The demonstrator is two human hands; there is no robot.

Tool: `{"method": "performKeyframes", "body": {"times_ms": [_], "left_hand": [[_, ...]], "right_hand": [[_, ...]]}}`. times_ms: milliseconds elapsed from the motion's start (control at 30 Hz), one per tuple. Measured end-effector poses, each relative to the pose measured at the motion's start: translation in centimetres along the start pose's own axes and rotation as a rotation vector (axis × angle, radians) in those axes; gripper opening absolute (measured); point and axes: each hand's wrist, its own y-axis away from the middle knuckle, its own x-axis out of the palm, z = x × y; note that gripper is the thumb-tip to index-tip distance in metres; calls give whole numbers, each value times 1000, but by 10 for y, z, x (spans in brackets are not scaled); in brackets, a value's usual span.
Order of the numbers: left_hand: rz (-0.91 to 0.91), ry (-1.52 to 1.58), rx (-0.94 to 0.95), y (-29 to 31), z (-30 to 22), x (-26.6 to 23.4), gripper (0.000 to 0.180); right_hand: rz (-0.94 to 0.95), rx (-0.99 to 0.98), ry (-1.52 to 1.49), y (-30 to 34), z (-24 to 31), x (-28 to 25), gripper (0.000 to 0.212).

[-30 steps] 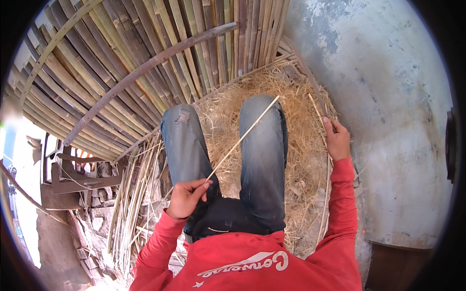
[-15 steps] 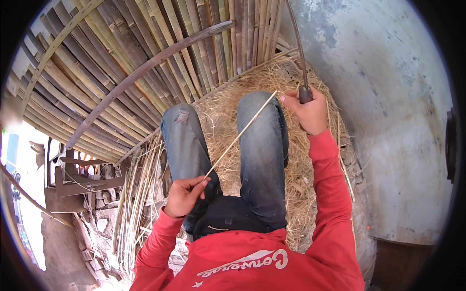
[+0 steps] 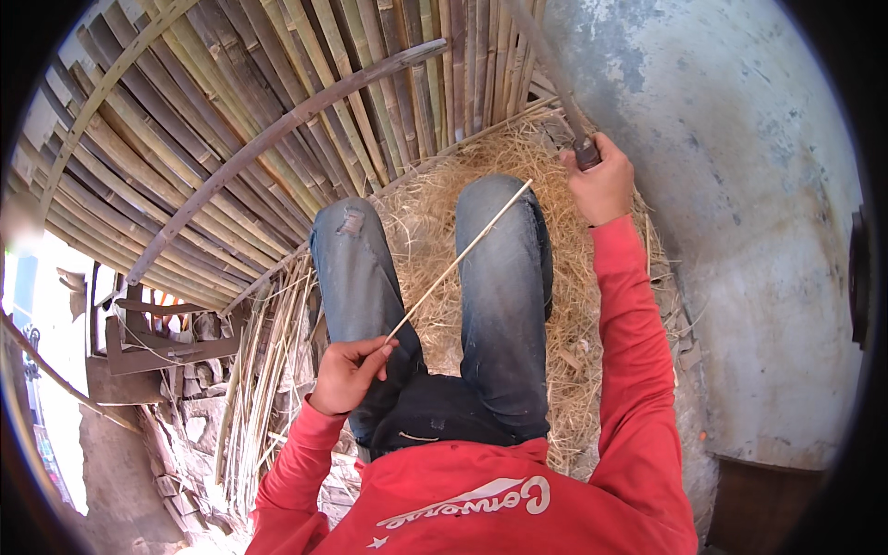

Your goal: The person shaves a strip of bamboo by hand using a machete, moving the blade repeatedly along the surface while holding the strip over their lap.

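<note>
My left hand is closed in a pinch on the lower end of a thin, pale bamboo strip. The strip slants up to the right across my lap, and its free tip lies over my right knee. Beyond that tip, to the right, my right hand is wrapped round the dark handle of a long-bladed knife. Its blade reaches away toward the upper edge and is partly blurred. The knife is apart from the strip.
A slatted bamboo panel with a curved wooden bar leans at the far left. On the right stands a grey wall. Straw-like shavings cover the ground around my legs. A bundle of pale strips lies to my left.
My right hand has moved slightly up and right, away from the strip's tip, and the knife blade has swung left. The left hand with the strip has barely moved.
</note>
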Motion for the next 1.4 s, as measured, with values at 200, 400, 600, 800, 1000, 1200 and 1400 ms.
{"method": "performKeyframes", "body": {"times_ms": [200, 400, 600, 800, 1000, 1200, 1400], "left_hand": [[-43, -13, 6, -2, -3, 6, 23], [-72, -31, 87, -8, -8, 24, 23], [-82, -63, 87, -10, -14, 28, 24], [-61, -1, 66, -10, -13, 26, 24], [-42, 33, 24, -8, -4, 17, 24], [39, 99, 0, -11, -2, 13, 24], [49, 159, -45, -15, -10, 20, 24]], "right_hand": [[168, 0, -62, 26, 32, -9, 34], [357, 97, -264, 60, 51, 3, 36], [390, 79, -207, 60, 56, 9, 28], [301, 52, -262, 55, 35, 20, 25], [209, 92, -201, 46, 24, 13, 22], [82, 183, -208, 38, -7, 9, 23], [138, 334, -476, 63, 30, 9, 30]]}}
